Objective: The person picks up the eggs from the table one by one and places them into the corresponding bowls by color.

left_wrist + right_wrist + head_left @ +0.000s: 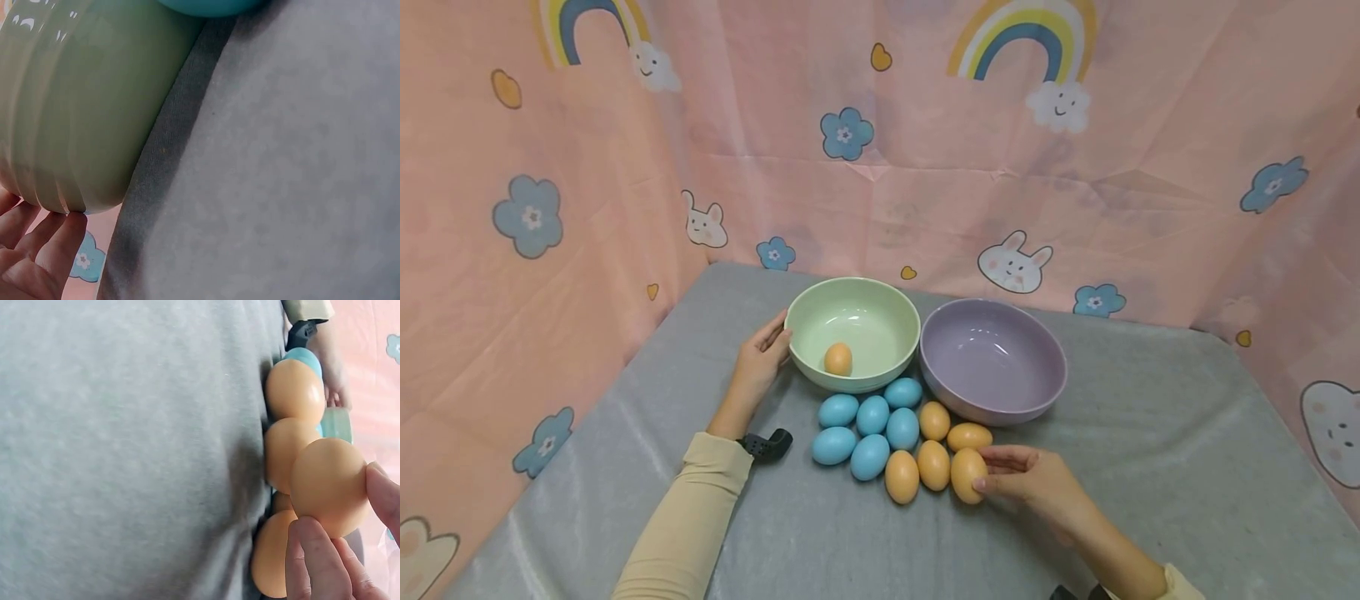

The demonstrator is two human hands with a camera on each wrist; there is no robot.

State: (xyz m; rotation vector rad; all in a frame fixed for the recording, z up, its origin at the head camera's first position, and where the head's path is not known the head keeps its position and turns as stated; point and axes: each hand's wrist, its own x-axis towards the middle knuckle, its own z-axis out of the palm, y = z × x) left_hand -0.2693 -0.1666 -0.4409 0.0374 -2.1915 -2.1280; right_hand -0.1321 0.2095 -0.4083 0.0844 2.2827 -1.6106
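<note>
The left hand [760,358] rests its fingertips on the outer left side of a light green bowl [891,337]; in the left wrist view its fingers [59,247] lie nearly straight against the ridged wall. One orange egg [838,359] lies inside this bowl. With thumb and fingertips, the right hand [1037,487] pinches another orange egg [967,477] at the front right of the group. In the right wrist view this held egg [330,484] overlaps the orange eggs behind it. Several blue eggs [871,457] and orange eggs [902,477] lie in front of the bowls.
A purple bowl [992,358] with nothing in it stands right beside the green one. Grey cloth [1150,433] covers the table. A pink printed curtain [910,208] hangs behind and along both sides.
</note>
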